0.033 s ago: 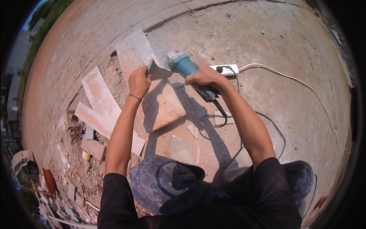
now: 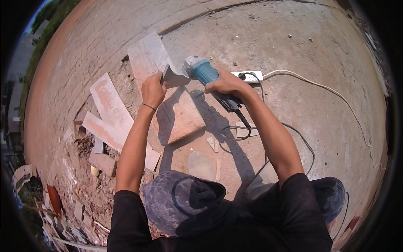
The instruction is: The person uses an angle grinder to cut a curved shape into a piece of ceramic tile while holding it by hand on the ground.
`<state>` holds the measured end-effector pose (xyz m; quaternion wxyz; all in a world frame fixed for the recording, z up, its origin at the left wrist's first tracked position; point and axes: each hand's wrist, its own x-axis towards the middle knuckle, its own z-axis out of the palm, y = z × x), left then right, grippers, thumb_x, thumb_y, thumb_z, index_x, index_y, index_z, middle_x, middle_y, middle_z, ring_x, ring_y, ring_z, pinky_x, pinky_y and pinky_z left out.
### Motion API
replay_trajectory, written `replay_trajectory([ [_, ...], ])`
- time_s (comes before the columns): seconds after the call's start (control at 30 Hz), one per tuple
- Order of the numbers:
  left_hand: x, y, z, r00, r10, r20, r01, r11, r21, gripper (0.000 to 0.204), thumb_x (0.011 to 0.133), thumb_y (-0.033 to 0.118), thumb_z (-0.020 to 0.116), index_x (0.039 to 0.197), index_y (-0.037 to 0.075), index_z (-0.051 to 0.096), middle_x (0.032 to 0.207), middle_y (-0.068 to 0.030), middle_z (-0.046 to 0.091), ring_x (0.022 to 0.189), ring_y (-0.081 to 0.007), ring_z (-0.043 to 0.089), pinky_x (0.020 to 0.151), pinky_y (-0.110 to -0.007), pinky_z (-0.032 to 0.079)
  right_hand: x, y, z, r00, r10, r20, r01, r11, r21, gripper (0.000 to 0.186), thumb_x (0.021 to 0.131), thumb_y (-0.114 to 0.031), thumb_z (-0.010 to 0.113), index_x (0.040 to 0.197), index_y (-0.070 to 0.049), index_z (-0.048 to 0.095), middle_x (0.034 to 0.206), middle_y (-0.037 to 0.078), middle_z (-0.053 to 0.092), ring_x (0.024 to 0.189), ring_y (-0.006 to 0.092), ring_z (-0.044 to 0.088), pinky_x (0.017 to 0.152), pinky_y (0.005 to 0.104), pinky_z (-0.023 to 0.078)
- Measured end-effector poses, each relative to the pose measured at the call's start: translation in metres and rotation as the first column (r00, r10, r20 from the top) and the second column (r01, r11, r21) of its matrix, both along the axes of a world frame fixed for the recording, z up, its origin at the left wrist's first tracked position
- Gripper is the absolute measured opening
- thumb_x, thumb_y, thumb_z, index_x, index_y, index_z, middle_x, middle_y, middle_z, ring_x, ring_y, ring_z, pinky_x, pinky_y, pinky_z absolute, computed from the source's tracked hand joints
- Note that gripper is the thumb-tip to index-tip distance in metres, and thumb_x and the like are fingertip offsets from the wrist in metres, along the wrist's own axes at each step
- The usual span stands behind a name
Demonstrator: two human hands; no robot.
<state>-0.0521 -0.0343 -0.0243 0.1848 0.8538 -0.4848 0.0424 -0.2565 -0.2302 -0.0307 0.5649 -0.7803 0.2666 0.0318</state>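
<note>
A bare, dusty concrete floor (image 2: 294, 46) stretches outdoors under hard sunlight, bordered on the left by a band of brick paving (image 2: 84, 46) and, lower left, a heap of rubble (image 2: 79, 176) and broken offcuts. Long pale tile strips (image 2: 110, 105) lie side by side near the paving, and a square pinkish tile (image 2: 182, 115) sits tilted on the floor in the person's shadow. A white power strip (image 2: 248, 76) rests on the concrete just beyond the hands, its pale cable (image 2: 336, 96) curving away to the right.

The left hand (image 2: 153, 89) has its fingers wrapped around the edge of a grey tile piece (image 2: 173, 78), held up off the floor above the square tile. The right hand (image 2: 226, 85) is closed around the body of an angle grinder (image 2: 202, 70), a teal-bodied tool with a pale head and dark rear handle, its disc end meeting the grey piece. A black cord (image 2: 247, 126) trails from the grinder and loops across the floor.
</note>
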Motion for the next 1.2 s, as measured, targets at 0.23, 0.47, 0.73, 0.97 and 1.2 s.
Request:
replay_trajectory([
  [0.23, 0.002, -0.001, -0.005, 1.000, -0.018, -0.006, 0.017, 1.000, -0.024, 0.014, 0.079, 0.012, 0.071, 0.083, 0.001, 0.065, 0.075, -0.0218, 0.064, 0.076, -0.0428, 0.064, 0.067, -0.049, 0.048, -0.004, -0.005, -0.006, 0.998, -0.062, -0.005, 0.062, 0.996, -0.066, 0.077, 0.058, -0.032, 0.083, 0.120, 0.006, 0.058, 0.106, 0.024, 0.067, 0.096, 0.0340, 0.066, 0.085, 0.0381, 0.051],
  [0.47, -0.002, -0.002, 0.001, 1.000, 0.006, -0.014, -0.006, 1.000, -0.023, 0.015, 0.079, 0.013, 0.072, 0.083, 0.001, 0.065, 0.074, -0.0216, 0.064, 0.076, -0.0429, 0.064, 0.067, -0.048, 0.048, 0.001, 0.001, 0.004, 1.000, -0.001, 0.020, 0.002, 1.000, -0.016, 0.081, 0.057, -0.029, 0.078, 0.129, 0.000, 0.054, 0.104, 0.018, 0.063, 0.088, 0.0278, 0.063, 0.078, 0.0371, 0.051],
  [0.73, 0.002, -0.004, -0.005, 1.000, -0.007, -0.002, 0.007, 1.000, -0.008, 0.016, 0.079, 0.013, 0.072, 0.085, 0.001, 0.065, 0.076, -0.0224, 0.063, 0.077, -0.0431, 0.063, 0.067, -0.048, 0.047, -0.003, -0.008, -0.005, 0.999, -0.039, -0.001, 0.039, 0.998, -0.049, 0.081, 0.058, -0.033, 0.084, 0.123, 0.006, 0.056, 0.107, 0.025, 0.067, 0.099, 0.0352, 0.066, 0.086, 0.0383, 0.051],
  [0.97, 0.004, -0.005, -0.005, 1.000, -0.003, 0.000, 0.003, 1.000, 0.014, 0.015, 0.079, 0.012, 0.072, 0.085, 0.001, 0.064, 0.076, -0.0226, 0.063, 0.077, -0.0439, 0.063, 0.067, -0.049, 0.046, -0.002, -0.008, -0.007, 1.000, -0.019, -0.007, 0.018, 0.998, -0.052, 0.085, 0.057, -0.033, 0.083, 0.128, 0.005, 0.054, 0.110, 0.025, 0.067, 0.100, 0.0350, 0.066, 0.088, 0.0387, 0.051],
  [1.2, 0.000, -0.012, 0.003, 0.998, -0.058, 0.032, 0.058, 0.998, -0.006, 0.016, 0.080, 0.013, 0.073, 0.084, 0.000, 0.063, 0.077, -0.0235, 0.063, 0.078, -0.0443, 0.063, 0.066, -0.050, 0.046, -0.007, -0.012, 0.003, 0.994, -0.072, -0.077, 0.051, 0.968, -0.244, 0.085, 0.056, -0.032, 0.084, 0.127, 0.003, 0.055, 0.111, 0.026, 0.067, 0.101, 0.0370, 0.066, 0.089, 0.0395, 0.051],
])
